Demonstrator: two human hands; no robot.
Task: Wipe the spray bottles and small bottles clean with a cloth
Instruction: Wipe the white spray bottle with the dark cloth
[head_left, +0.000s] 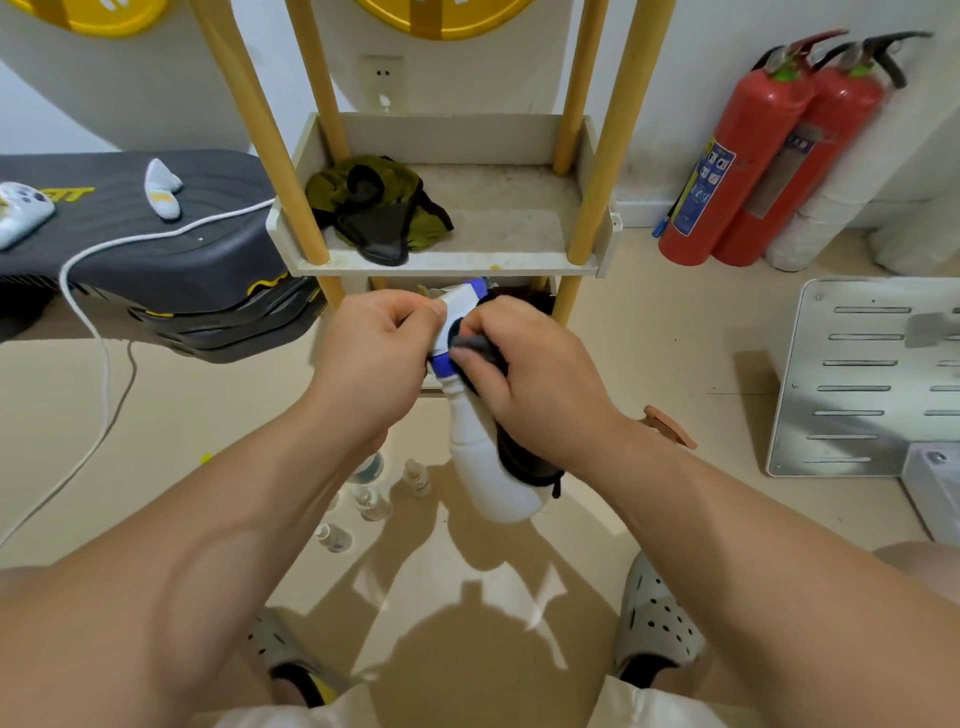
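Two grips meet on one spray bottle (483, 467), which hangs tilted in the air above the floor (675, 364), just in front of the shelf (457, 265). The left grip (374, 358) is clenched around the spray head. The right grip (524, 374) holds a dark cloth (519, 457) pressed against the blue collar, and the rest of the cloth hangs along the white body. The bottle looks like light, stiff plastic, smooth and perhaps slippery, so I think the head and neck are the safe places to hold it. Below the hands, several small bottles (371, 501) stand near each other on the floor. They seem fragile and are probably best pinched at the cap.
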